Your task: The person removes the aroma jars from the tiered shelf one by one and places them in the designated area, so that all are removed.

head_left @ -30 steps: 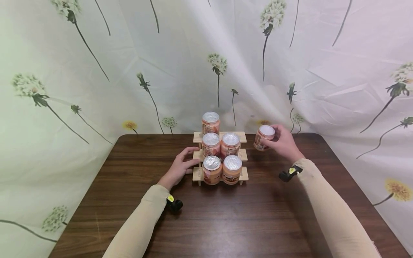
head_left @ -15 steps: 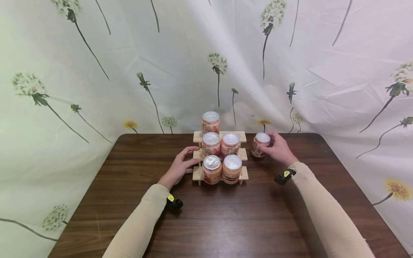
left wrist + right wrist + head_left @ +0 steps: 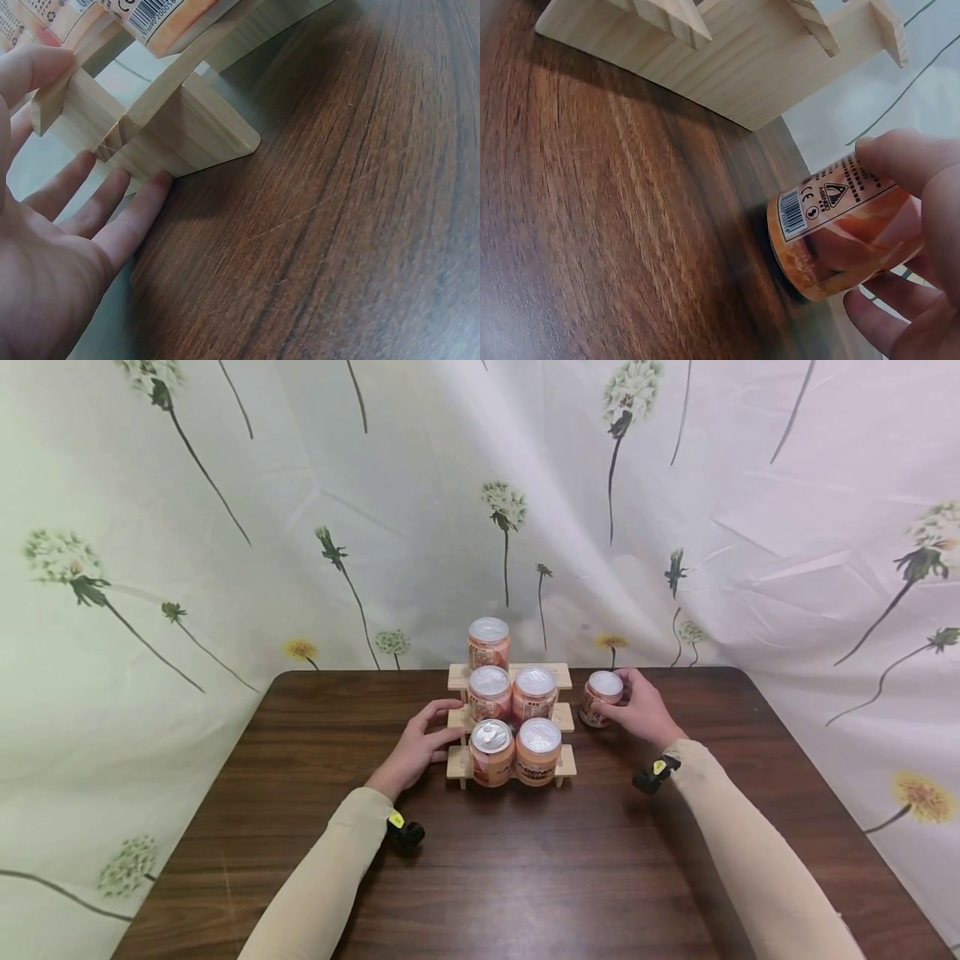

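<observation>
A three-step pale wooden rack (image 3: 567,762) stands on the brown table, holding several orange cans with silvery lids. Two cans, one of them a front can (image 3: 537,760), share each of the lower and middle steps. A single can (image 3: 488,647) occupies the left of the top step. My right hand (image 3: 643,708) grips another orange can (image 3: 840,225) between thumb and fingers, just right of the rack. Its base is at or close to the tabletop; contact is unclear. At the rack's left end, my left hand (image 3: 420,745) touches the side panel (image 3: 202,127) with extended fingers.
The dark wood-grain table (image 3: 480,877) reaches back to a white cloth backdrop (image 3: 390,527) printed with dandelions. Small black cameras are strapped to both wrists, such as the left wrist camera (image 3: 406,833).
My right hand has brought its can leftward and slightly nearer to me, closer to the rack's right side. The left hand and the cans on the rack stay in place.
</observation>
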Available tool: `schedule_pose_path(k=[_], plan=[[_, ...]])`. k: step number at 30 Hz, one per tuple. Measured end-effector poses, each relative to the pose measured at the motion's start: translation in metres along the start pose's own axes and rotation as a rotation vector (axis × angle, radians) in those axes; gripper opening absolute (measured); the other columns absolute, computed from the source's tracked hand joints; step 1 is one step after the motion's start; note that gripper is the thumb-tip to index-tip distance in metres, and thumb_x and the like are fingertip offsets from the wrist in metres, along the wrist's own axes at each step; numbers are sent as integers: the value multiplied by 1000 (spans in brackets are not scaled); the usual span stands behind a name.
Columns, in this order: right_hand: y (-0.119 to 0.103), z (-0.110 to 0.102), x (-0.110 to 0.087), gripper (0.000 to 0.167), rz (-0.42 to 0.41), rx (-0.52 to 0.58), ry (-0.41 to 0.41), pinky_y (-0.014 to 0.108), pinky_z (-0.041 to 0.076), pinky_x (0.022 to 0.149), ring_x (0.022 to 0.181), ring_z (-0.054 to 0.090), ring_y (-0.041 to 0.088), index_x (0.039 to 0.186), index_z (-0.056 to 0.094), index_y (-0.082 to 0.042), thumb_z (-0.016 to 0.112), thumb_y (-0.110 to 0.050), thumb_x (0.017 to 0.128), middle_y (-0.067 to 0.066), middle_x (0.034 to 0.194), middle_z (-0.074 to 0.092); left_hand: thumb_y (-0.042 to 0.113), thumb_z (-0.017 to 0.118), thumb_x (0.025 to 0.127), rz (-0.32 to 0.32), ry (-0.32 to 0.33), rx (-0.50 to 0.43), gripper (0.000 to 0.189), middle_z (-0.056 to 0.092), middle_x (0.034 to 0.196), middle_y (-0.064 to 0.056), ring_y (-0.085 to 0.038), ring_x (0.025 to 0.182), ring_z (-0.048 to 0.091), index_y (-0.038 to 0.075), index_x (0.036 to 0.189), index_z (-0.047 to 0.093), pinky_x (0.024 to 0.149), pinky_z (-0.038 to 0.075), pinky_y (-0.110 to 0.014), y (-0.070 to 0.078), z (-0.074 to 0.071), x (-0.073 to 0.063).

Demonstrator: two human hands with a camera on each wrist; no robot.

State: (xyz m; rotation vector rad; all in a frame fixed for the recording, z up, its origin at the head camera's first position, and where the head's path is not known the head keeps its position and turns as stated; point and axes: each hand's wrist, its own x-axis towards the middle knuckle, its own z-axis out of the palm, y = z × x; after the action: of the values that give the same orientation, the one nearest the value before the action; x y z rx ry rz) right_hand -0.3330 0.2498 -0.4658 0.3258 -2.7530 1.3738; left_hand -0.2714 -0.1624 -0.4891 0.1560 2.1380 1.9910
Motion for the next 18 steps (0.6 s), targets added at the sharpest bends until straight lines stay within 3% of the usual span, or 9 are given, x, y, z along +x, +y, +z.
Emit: schedule_pose_path(k=[8, 12, 18], plan=[[-9, -7, 1, 76, -19, -26, -42, 57, 48, 106, 129, 58, 44, 149, 39, 2, 82, -28, 94, 28, 143, 54, 30, 74, 101, -2, 1, 4, 51, 39, 159, -13, -35, 131, 56, 22, 148, 55, 91, 59, -47, 0, -1, -1], [-22, -15, 2, 78, -46, -23, 3, 59, 43, 111, 136, 52, 43, 154, 38, -3, 79, -37, 96, 26, 153, 50, 30, 74, 101, 2, 0, 7, 50, 39, 159, -12, -35, 131, 56, 23, 147, 55, 91, 59, -47, 0, -1, -1], [-58, -22, 8, 73, -179, -23, 79, 56, 34, 120, 149, 40, 35, 154, 44, -9, 75, -43, 98, 16, 159, 48, 29, 73, 101, 2, -9, -3, 51, 39, 159, -14, -34, 131, 57, 22, 148, 54, 91, 60, -47, 0, -1, 0]])
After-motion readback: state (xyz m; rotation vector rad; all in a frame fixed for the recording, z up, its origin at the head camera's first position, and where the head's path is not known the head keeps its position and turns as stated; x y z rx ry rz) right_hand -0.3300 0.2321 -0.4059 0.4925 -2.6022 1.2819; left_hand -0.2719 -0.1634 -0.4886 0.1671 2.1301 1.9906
